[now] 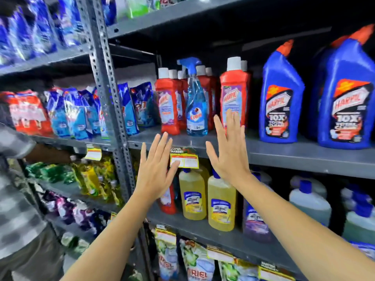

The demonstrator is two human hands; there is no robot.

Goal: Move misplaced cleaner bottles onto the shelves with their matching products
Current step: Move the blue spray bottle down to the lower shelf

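- We're looking at a grey metal shelving unit (284, 153) in a shop aisle, with detergent pouches sitting on the left bay and cleaner bottles filling the right.
- On the middle shelf, a blue Colin spray bottle (196, 106) is standing upright at the front of a cluster of red Harpic bottles (169, 106). It looks like one of the misplaced ones.
- To the right, well apart from it, big blue Harpic toilet cleaner bottles (281, 102) are lining up.
- One shelf down, a red bottle (168, 201) is peeking out behind the left wrist, just beside the yellow Lizol bottles (194, 196). Possibly another stray.
- Both hands are hovering flat and empty in front of the shelf edge: the left hand (156, 171) is holding its fingers (160, 147) straight and slightly spread, and the right hand (229, 155) is showing its fingers (231, 126) extended too, gripping nothing.
- The key relation: the spray bottle is sitting above and between the two hands, long axis vertical, trigger head pointing left.
- The right fingertips are reaching level with its lower body, just to its right, so I'm judging the right hand nearer.
- A sideways reach to the bottle's neck looks the likely approach.
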